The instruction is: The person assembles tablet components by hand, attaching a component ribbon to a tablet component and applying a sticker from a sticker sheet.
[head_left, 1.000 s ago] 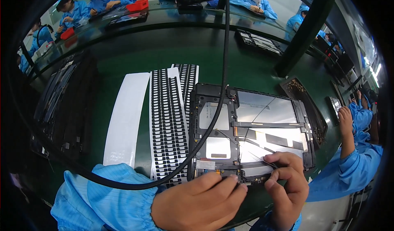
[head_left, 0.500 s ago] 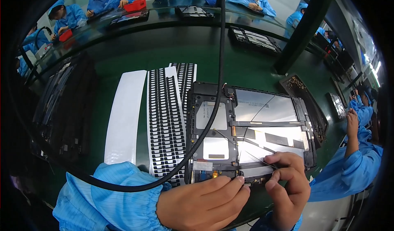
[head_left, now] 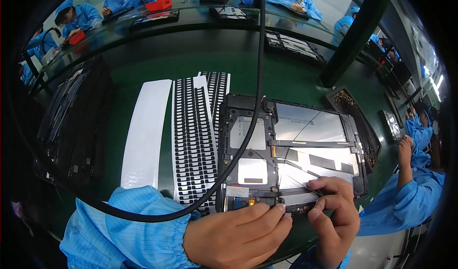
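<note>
The opened tablet-like device (head_left: 281, 145) lies on the green counter (head_left: 143, 63), its silver panels (head_left: 305, 129) bearing small print. The left hand (head_left: 238, 235) curls at its near edge, any grip impossible to tell; the right hand (head_left: 336, 216), fingers nearly closed, pinches a thin dark tool (head_left: 301, 183).

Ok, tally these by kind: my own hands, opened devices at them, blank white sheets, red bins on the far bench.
Your hands: 2 (left hand, right hand)
Opened device: 1
Blank white sheet: 1
Red bins: 2
Total: 6
</note>
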The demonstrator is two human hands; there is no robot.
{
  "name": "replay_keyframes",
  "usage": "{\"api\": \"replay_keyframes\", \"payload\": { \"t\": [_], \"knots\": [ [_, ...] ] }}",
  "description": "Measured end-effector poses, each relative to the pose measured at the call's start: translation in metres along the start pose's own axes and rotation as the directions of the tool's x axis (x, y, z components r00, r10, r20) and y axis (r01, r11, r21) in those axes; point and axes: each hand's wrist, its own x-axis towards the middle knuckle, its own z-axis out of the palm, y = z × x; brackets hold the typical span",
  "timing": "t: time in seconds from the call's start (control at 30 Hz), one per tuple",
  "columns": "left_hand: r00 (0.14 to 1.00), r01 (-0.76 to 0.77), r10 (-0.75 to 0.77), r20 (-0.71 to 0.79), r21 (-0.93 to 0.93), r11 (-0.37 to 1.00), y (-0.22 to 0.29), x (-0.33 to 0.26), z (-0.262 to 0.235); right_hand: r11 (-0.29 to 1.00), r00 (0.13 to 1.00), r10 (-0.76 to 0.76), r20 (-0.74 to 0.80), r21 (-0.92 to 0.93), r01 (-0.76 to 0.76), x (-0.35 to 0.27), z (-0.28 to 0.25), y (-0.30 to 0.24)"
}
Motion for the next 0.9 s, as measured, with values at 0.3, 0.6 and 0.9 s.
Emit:
{"api": "replay_keyframes", "payload": {
  "t": [0.3,0.6,0.9],
  "knots": [
    [0.873,0.339,-0.379,-0.309,-0.176,0.924,0.020,-0.004,0.034,0.989,0.994,-0.085,0.066,-0.116,0.092,0.001,0.004,-0.006],
    [0.998,-0.069,0.068,0.013,0.173,0.983,-0.003,-0.001,0.007,0.985,0.984,-0.170,0.050,0.004,0.170,-0.002,-0.011,0.003],
    [0.993,-0.117,0.118,0.008,0.148,0.982,-0.008,0.001,0.006,0.904,0.930,-0.363,0.061,-0.219,0.367,-0.002,-0.005,0.006]
  ]
}}
